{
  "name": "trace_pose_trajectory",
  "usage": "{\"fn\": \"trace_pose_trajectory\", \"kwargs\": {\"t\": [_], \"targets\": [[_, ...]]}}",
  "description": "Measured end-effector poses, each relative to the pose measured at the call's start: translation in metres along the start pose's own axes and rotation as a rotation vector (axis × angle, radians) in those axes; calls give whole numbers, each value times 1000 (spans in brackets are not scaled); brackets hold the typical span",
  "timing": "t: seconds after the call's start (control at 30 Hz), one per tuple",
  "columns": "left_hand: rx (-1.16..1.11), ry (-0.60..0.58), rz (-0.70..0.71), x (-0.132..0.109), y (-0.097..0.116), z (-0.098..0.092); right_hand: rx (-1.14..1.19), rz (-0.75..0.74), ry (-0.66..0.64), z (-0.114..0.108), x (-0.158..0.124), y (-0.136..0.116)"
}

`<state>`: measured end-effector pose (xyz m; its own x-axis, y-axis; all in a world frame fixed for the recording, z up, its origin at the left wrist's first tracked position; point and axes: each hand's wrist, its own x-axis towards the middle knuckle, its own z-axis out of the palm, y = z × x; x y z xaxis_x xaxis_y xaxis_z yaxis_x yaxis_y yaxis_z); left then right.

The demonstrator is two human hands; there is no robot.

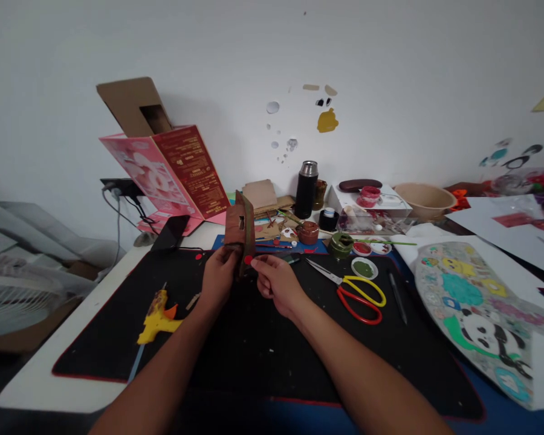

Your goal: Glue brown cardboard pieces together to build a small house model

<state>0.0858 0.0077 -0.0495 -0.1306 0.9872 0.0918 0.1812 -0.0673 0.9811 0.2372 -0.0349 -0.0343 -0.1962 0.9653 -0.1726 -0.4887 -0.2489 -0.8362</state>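
A brown and green painted cardboard piece [239,226] stands upright over the black mat, with a small rectangular cut-out near its top. My left hand [219,273] is closed round its lower left part. Between the thumb and finger of my right hand [272,279] is a small red disc [248,260], held against or just in front of the piece's lower right side; contact cannot be made out. Another red disc [198,257] lies on the mat to the left of my left hand.
A yellow glue gun [158,320] lies left on the black mat [263,362]. Scissors [344,281], a pen [398,296] and a dish of green paint [364,268] are at right. Paint jars, a black flask [307,190] and a pink box [163,175] stand behind.
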Motion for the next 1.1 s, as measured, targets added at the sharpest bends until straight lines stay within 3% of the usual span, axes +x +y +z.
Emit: {"fn": "trace_pose_trajectory", "kwargs": {"t": [0.57,1.1], "targets": [[-11,-9,-1,-4,5,1,11,-3,-2,0,1,0],[98,57,96,-4,-2,0,15,18,6,0,2,2]]}}
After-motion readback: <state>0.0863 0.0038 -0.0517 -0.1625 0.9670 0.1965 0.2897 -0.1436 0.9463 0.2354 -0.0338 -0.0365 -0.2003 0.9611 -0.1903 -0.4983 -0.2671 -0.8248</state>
